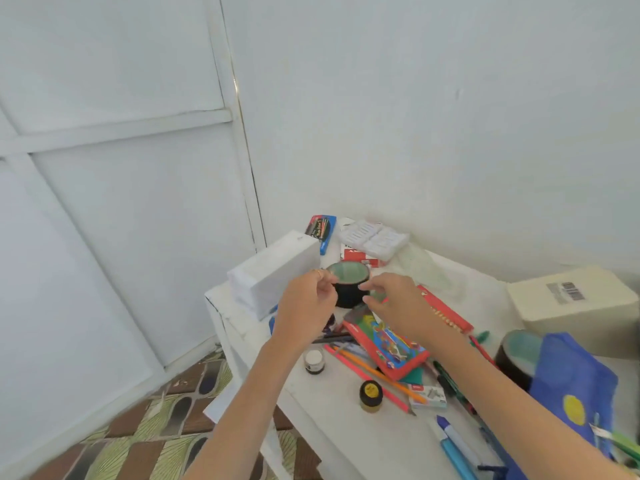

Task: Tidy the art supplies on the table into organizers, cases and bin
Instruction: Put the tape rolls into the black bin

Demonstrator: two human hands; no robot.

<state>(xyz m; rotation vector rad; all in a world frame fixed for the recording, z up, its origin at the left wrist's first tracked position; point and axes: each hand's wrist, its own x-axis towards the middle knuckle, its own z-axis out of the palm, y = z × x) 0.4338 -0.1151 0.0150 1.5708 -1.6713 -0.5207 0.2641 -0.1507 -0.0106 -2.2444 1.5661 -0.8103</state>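
Cup [348, 287], black cylinder, green-lined: left hand [306, 308] pinches rim, right hand [394, 303] touches side, its grip I cannot tell.

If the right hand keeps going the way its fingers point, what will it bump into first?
The black cup. The right hand points left at the cup's side, and its fingertips look almost on it already, though depth is hard to judge.

Matt white painted table [332, 403] — glossy plastic pencil case [384, 344], blue mesh cloth pouch [571, 382].
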